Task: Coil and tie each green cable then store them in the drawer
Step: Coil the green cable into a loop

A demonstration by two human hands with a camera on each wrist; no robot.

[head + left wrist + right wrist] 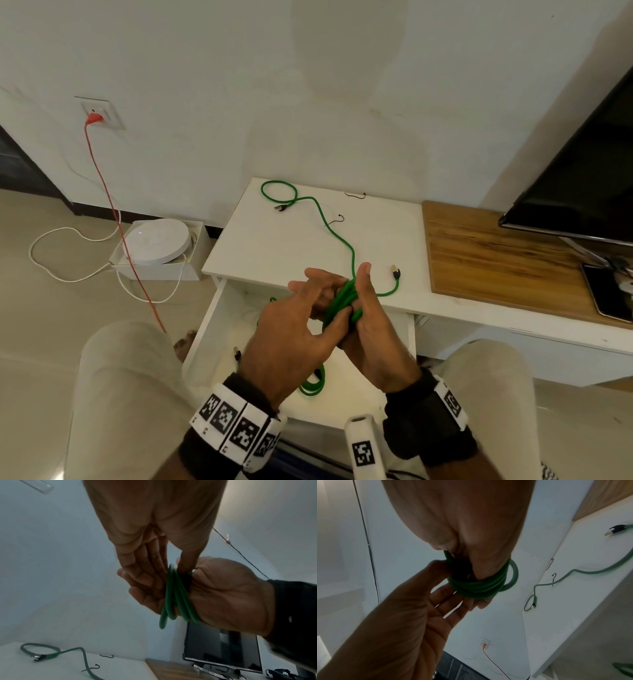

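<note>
A green cable point(339, 301) is wound in several turns around the straight fingers of my right hand point(363, 301), above the open white drawer point(205, 329). My left hand point(329, 298) pinches the coil point(476, 588), thumb on top and fingers beneath. In the left wrist view the turns point(173, 595) cross the right palm. The cable's free length runs back over the white table top point(260, 246) to a loop point(277, 192). A short end with a plug point(395, 274) lies to the right. A second green cable point(313, 387) lies in the drawer.
Two black wire ties point(354, 195) point(334, 221) lie on the table top. To the right are a wooden surface point(496, 260), a TV point(582, 171) and a phone point(609, 294). On the floor at left are a white round device in a box point(157, 240) and a red cord point(113, 205).
</note>
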